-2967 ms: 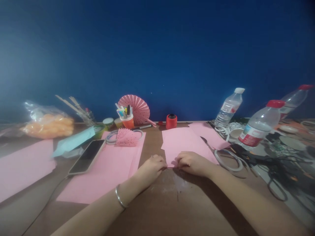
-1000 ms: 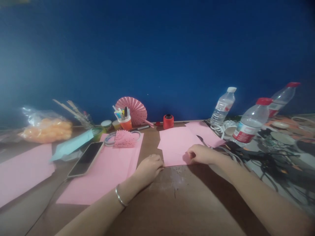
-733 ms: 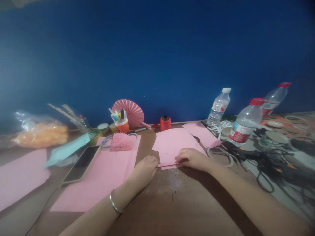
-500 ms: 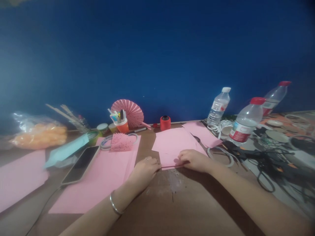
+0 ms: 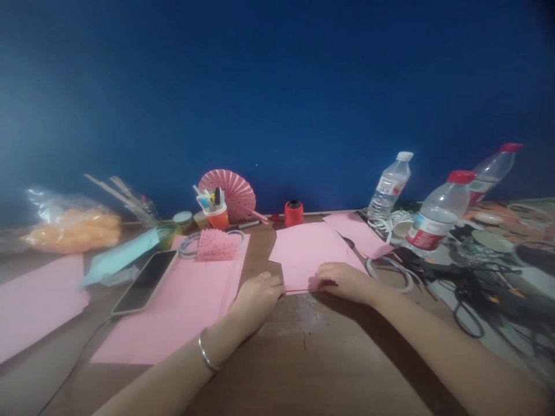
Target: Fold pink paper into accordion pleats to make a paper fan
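A pink sheet of paper (image 5: 307, 248), its near edge folded into a narrow strip, lies in the middle of the brown table. At the sheet's near left corner is my left hand (image 5: 259, 296), wearing a ring and a silver bangle, with bent fingers closed on the paper. My right hand (image 5: 342, 281) has its fingers curled together on the near edge, farther right; its fingertips are partly hidden. Beyond the right side of the sheet rests another pink piece (image 5: 358, 232). The dark scissors-like handle (image 5: 348, 242) shows partly from under the paper.
To the left, a phone (image 5: 146, 282) and a dotted pink strip (image 5: 214, 245) lie on large pink paper (image 5: 191, 300). Behind are a pen cup (image 5: 217, 216), a pink fan (image 5: 232, 193) and a red container (image 5: 293, 214). Bottles (image 5: 440, 214) and black cables (image 5: 468, 277) crowd the right.
The view has shifted slightly, so things appear a little farther right. Both hands stay at the paper's near edge, with only small finger movement.
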The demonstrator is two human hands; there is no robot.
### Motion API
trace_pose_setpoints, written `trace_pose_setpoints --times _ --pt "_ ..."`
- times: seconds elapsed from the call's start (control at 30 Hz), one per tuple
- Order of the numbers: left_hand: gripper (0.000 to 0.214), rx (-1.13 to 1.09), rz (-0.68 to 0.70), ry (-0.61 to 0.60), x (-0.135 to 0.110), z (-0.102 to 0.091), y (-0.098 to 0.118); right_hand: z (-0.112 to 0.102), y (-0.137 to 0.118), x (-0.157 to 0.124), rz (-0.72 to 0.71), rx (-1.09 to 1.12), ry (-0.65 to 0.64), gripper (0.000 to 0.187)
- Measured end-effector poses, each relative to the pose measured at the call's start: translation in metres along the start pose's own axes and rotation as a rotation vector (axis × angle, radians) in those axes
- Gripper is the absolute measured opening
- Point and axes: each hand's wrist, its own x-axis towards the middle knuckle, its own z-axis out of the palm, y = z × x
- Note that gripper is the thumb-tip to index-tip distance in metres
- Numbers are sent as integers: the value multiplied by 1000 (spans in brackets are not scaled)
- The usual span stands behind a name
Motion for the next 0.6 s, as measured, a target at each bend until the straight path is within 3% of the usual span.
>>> trace_pose_setpoints --times 0.27,0.4,0.53,0.6 --pt "17 81 1 -1 -1 4 -2 6 -1 3 93 99 109 13" --pt "15 57 -54 -2 -1 1 -1 15 -6 6 155 101 198 25" --pt "15 -64 -128 -29 1 -6 6 19 -15 10 258 278 260 18" --pt "18 -246 -225 -57 1 -12 9 17 -23 15 258 466 349 13"
